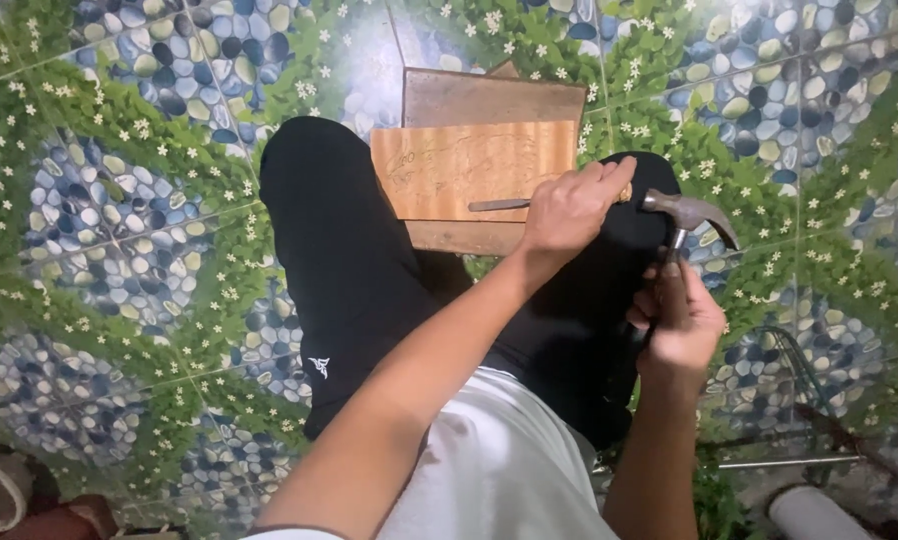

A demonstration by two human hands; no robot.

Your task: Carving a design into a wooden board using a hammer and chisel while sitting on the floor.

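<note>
Left hand (569, 205) clenched around a chisel (499, 204), blade lying on the wooden board (469, 165) at twelve o'clock. Right hand (681, 318) gripping a claw hammer (687, 212) at three o'clock. Best struck squarely on the butt, lightly, blade kept steady.

A thin metal chisel with a yellow handle end (517, 204) lies flat across the light wooden board (449, 165), near its bottom edge. A steel claw hammer (685, 214) stands upright just beside it.
</note>
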